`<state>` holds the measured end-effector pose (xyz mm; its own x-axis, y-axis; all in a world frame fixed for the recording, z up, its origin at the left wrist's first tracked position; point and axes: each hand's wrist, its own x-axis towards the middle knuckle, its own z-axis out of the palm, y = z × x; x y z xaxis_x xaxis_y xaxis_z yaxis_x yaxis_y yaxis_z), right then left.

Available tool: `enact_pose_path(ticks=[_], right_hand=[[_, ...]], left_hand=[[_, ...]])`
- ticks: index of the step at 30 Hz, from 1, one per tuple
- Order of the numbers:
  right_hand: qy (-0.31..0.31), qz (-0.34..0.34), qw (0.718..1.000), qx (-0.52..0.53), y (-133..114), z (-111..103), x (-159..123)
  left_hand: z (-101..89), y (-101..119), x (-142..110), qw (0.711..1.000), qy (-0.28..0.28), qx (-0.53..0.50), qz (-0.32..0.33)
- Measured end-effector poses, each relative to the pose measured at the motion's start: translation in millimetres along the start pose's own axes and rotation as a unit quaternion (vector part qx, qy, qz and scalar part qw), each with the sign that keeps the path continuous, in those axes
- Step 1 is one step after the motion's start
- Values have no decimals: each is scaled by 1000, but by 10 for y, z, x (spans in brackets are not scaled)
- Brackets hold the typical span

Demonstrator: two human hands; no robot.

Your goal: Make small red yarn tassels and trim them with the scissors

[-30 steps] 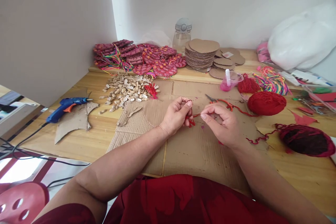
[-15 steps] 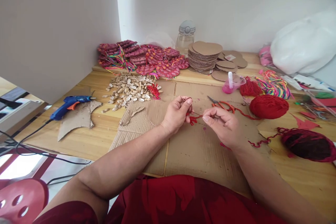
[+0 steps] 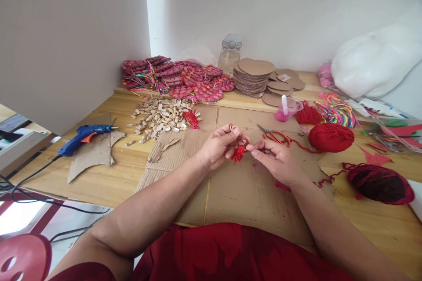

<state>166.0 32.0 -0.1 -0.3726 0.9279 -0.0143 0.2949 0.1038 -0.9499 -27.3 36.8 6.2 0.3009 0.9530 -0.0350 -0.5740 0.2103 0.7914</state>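
Between my hands hangs a small red yarn tassel [image 3: 238,154] with a dark red strand looped at its top. My left hand [image 3: 219,147] is closed, pinching the dark strand between thumb and forefinger. Just to the right, my right hand [image 3: 275,158] pinches at the strand beside the tassel, thumb against fingers. Under both hands lies a flat cardboard sheet [image 3: 237,197]. Orange-handled scissors [image 3: 274,135] rest behind my right hand. A red yarn ball [image 3: 331,137] and a dark red yarn ball [image 3: 380,183] sit to the right.
Peanut shells [image 3: 161,116] are heaped at the back left, with red tassels [image 3: 191,119] beside them. A blue glue gun [image 3: 84,138] lies at left. Decorated red pieces [image 3: 184,77], stacked cardboard shapes [image 3: 253,77], a bottle [image 3: 231,52] and a pink-tinted cup [image 3: 288,109] line the back.
My right hand has come closer to my left, and the strand stretched between them has shortened. More of the red tassel shows between the hands. The view has shifted slightly.
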Motion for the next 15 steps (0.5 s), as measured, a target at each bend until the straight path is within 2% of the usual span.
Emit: enact_pose_path(ticks=[4, 5, 7, 9, 11, 13, 15], right_hand=[[-4, -4, 1000, -27, -10, -35, 18], [10, -7, 999, -50, -10, -65, 23], [81, -6, 988, -130, 6, -163, 38], [184, 2, 953, -242, 50, -299, 66], [250, 15, 902, -351, 115, -440, 101], [242, 27, 867, -435, 178, -543, 132], [209, 34, 845, -492, 214, -585, 145]], left_hand=[[-5, 22, -6, 999, -39, -11, -21], [-4, 32, -8, 999, -42, -12, -22], [0, 58, -15, 999, -48, -15, -18], [0, 87, -21, 998, -60, -16, -11], [-5, 110, -24, 997, -70, -18, -5], [-11, 124, -25, 997, -71, -20, 1], [-14, 130, -26, 997, -74, -17, 0]])
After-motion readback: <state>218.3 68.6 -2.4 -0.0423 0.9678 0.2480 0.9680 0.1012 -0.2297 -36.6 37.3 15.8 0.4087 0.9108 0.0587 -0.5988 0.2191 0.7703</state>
